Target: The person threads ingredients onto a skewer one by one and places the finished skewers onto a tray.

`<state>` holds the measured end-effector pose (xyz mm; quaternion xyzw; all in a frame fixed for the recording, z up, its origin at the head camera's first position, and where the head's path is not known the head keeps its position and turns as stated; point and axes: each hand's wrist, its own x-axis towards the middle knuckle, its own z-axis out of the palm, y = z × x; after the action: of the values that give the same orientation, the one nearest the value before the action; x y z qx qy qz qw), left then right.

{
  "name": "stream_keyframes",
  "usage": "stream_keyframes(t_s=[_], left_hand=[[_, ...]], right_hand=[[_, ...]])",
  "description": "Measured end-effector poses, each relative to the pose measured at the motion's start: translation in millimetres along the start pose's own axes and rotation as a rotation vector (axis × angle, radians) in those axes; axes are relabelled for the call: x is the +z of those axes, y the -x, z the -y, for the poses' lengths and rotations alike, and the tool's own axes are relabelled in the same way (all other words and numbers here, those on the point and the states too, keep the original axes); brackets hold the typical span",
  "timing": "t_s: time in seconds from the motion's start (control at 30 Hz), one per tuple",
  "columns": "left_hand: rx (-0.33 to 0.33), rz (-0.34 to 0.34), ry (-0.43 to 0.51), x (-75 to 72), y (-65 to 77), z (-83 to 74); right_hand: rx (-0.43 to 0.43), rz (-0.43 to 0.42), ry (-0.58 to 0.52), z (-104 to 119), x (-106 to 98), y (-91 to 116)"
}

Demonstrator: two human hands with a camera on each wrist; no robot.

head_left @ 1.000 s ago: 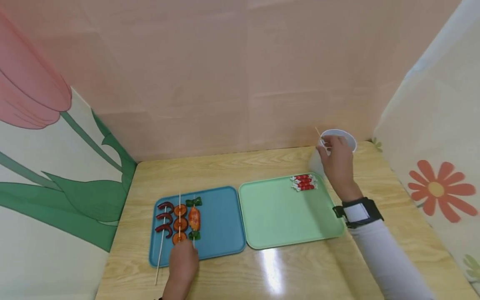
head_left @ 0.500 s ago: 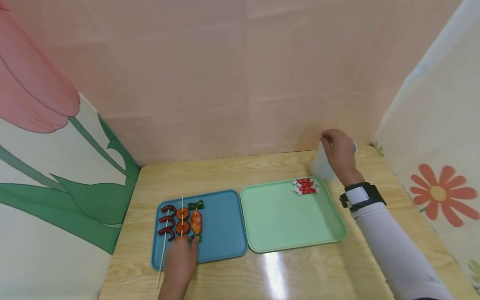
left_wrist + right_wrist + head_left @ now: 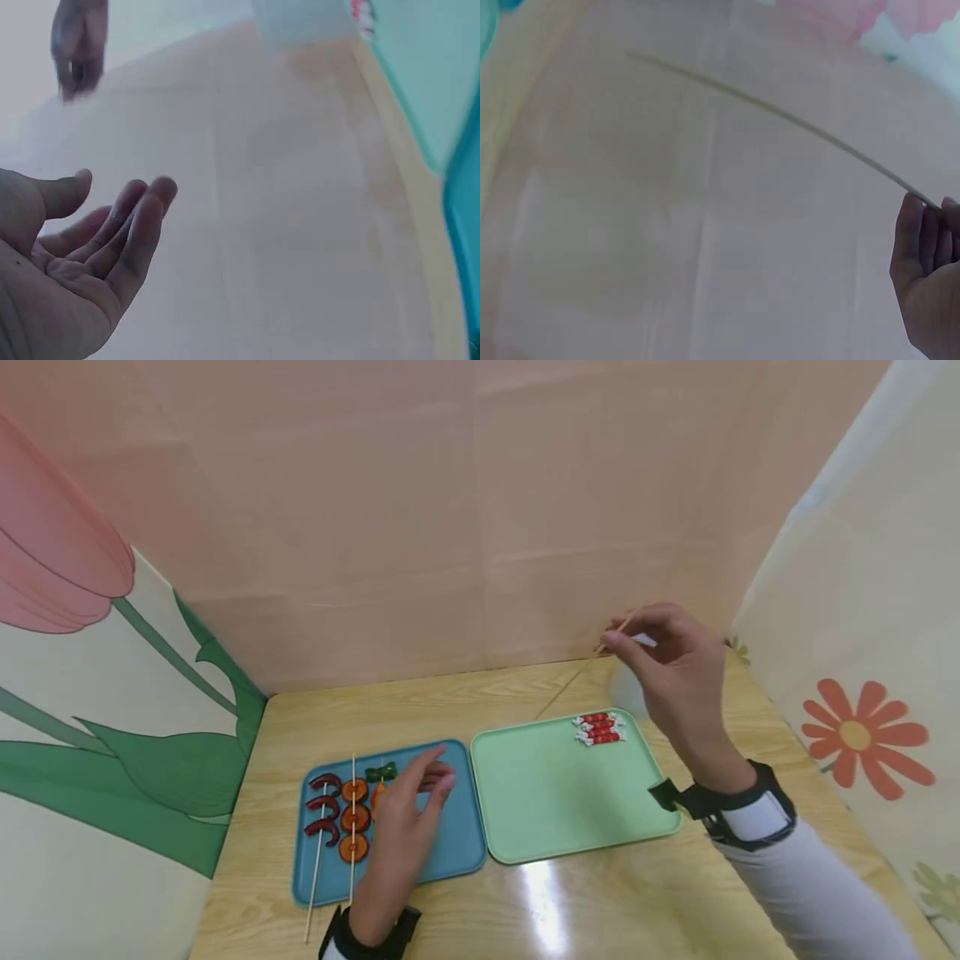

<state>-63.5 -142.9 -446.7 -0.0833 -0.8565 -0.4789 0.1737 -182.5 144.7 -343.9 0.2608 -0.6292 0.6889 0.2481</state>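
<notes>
My right hand [image 3: 675, 677] pinches a thin wooden skewer [image 3: 567, 682] that slants down to the left, above the back of the table. In the right wrist view the skewer [image 3: 780, 111] is bare along its length. Behind that hand stands a white cup [image 3: 628, 690], partly hidden. My left hand [image 3: 408, 818] hovers over the blue tray [image 3: 459, 852], fingers loosely bent and holding nothing. The tray bears a skewer with dark red curled pieces [image 3: 322, 804], a skewer with round orange slices [image 3: 354, 817], and one with a green piece [image 3: 381, 772], mostly hidden by my left hand.
A light green tray [image 3: 555, 802] lies right of the blue one, with several red-and-white wrapped sticks [image 3: 600, 727] at its back right corner. A pinkish cloth wall [image 3: 480, 527] rises behind the wooden table [image 3: 480, 910]. Printed side walls stand left and right.
My right hand has drawn the skewer up out of the white cup and moved it left, toward me. My left hand has left the orange-slice skewer and risen to the right.
</notes>
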Motion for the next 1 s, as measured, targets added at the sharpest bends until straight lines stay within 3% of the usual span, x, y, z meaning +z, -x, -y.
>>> stream_keyframes(t_s=[0.07,0.13,0.27,0.37,0.57,0.7,0.8,0.9,1.0], left_hand=[[0.088,0.009,-0.004,8.2,-7.1,-5.9],[0.113,0.035,-0.017,16.7,-13.0,-9.1],[0.081,0.081,-0.058,32.0,-19.2,-9.2],[0.06,0.104,-0.039,38.5,-18.6,-6.3],[0.031,0.14,0.002,37.4,-14.2,-2.7],[0.018,0.173,0.023,35.5,-13.0,0.0],[-0.027,0.194,0.075,35.0,-11.7,2.3],[-0.101,0.204,0.158,34.8,-9.1,7.4],[-0.205,0.197,0.253,32.9,-5.5,15.4]], right_hand=[[0.069,0.069,-0.13,1.9,11.7,8.3],[0.125,0.139,-0.149,0.6,20.8,15.6],[0.223,0.232,-0.161,-8.0,32.3,27.1],[0.266,0.268,-0.182,-15.2,36.5,33.9],[0.285,0.285,-0.22,-26.3,40.5,42.8],[0.289,0.287,-0.171,-33.5,38.8,45.7],[0.267,0.294,-0.011,-44.1,30.4,48.0],[0.258,0.313,0.316,-68.6,8.1,51.7],[0.307,0.398,0.662,-105.5,-24.7,58.7]])
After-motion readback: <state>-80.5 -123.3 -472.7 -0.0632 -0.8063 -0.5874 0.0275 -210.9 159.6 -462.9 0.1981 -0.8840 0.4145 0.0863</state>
